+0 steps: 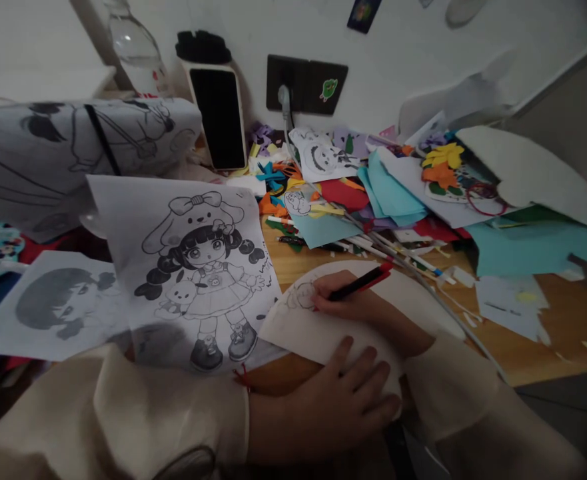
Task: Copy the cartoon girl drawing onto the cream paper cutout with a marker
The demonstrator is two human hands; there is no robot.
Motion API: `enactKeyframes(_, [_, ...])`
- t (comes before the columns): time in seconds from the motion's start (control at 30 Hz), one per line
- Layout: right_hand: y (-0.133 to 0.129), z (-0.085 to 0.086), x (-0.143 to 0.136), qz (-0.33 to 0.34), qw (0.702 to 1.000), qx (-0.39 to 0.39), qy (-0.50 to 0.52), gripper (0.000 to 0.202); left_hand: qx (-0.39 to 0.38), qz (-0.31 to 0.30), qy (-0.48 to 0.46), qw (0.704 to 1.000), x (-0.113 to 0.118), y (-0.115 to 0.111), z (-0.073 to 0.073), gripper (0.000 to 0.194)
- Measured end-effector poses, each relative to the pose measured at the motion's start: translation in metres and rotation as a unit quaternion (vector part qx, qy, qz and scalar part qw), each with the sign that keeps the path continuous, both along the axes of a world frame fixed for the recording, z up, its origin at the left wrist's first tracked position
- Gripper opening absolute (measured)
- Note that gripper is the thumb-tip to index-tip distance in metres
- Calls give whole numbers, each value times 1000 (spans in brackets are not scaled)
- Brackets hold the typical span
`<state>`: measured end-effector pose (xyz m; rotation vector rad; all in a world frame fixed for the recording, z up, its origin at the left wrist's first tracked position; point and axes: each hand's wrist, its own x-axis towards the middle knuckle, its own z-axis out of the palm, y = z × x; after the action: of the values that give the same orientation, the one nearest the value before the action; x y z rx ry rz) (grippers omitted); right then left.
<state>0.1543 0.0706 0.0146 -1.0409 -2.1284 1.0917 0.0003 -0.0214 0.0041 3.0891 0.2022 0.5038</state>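
Your right hand (340, 297) grips a black-and-red pen (358, 283) over a small sketch on the curved-edged white paper (298, 333). Your left hand (340, 403) lies open, fingers spread, on the paper's near part. That paper rests on the wooden table (563, 333), right beside the cartoon-character page (213, 280).

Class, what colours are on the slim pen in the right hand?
Black and red: the slim pen, seen best in the head view.
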Motion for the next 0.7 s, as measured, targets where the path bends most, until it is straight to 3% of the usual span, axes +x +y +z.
enactKeyframes(0.37, [-1,0,8,-25,999,-33,-14,30,4,2,5,1000,1,-1,-2,37])
enactKeyframes(0.7, [-1,1,7,-6,999,-11,-33,33,1,3,5,1000,1,-2,-3,37])
